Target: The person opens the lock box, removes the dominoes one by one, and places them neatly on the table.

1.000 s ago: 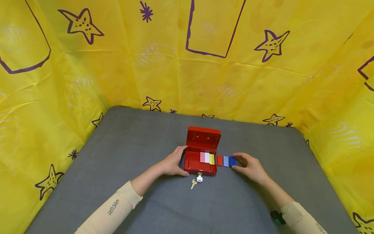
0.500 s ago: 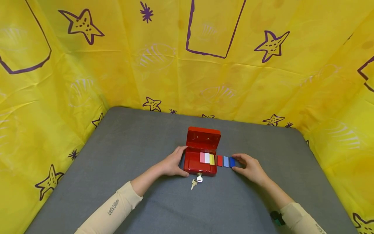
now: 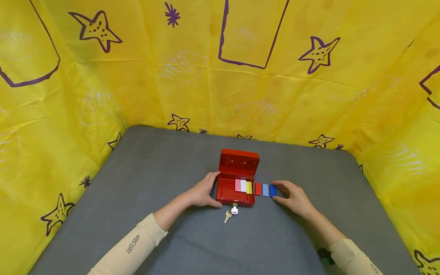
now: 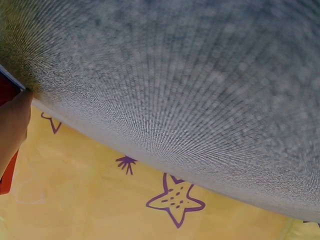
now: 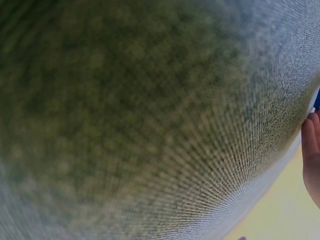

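Note:
A small red cash box [image 3: 225, 188] stands on the grey table with its lid [image 3: 238, 162] raised. My left hand [image 3: 202, 192] holds its left side, fingers at the back corner and thumb at the front one. Over the box's right part lie a pink block [image 3: 238, 185], a white block [image 3: 243, 185] and a yellow block [image 3: 249, 187], side by side. Right of the box come a red block [image 3: 258, 189] and a light blue block [image 3: 266, 190]. At the row's end, my right hand [image 3: 295, 196] pinches a dark blue block [image 3: 273, 190] between thumb and fingers.
One key [image 3: 235, 209] sits at the box's front lock, and a second key [image 3: 228, 216] hangs beside it. The grey table [image 3: 165, 160] is enclosed by a yellow cloth [image 3: 192, 91] with starfish drawings. A dark wrist device [image 3: 325, 256] shows at the right sleeve.

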`<state>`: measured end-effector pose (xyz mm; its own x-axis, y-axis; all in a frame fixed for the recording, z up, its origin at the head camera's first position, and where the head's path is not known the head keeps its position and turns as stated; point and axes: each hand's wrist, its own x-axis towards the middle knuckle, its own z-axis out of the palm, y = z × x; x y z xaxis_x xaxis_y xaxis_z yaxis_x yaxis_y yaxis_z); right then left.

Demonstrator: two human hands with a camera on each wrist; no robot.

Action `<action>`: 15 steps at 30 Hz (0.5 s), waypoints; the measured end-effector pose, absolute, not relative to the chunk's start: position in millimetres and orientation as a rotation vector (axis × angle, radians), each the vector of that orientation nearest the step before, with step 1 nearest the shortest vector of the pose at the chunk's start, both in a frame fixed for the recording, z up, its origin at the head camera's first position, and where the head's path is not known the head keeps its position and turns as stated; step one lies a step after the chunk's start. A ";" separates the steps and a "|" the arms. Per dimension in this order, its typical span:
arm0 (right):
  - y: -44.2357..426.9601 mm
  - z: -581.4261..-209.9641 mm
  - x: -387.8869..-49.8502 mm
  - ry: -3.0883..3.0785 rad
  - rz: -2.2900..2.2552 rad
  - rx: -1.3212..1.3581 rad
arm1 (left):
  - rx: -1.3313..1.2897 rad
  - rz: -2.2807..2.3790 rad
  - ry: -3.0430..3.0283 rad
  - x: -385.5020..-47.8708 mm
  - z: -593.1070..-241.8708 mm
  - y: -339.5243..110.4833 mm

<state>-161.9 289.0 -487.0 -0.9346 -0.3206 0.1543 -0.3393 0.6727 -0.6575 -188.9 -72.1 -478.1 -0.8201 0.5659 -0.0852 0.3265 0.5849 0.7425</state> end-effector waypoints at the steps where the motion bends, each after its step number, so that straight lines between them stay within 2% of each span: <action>1: 288.9 -487.0 -161.9 -2.848 1.125 0.565 | 0.727 1.081 2.506 -188.9 -478.2 -72.2; 15: 287.6 -484.7 -161.1 -2.844 1.113 0.554 | 0.715 1.075 2.502 -189.2 -478.7 -72.0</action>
<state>-161.1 287.6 -484.7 -0.9356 -0.3134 0.1624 -0.3404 0.6794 -0.6501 -189.2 -72.0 -478.7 -0.8216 0.5619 -0.0965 0.3168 0.5907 0.7421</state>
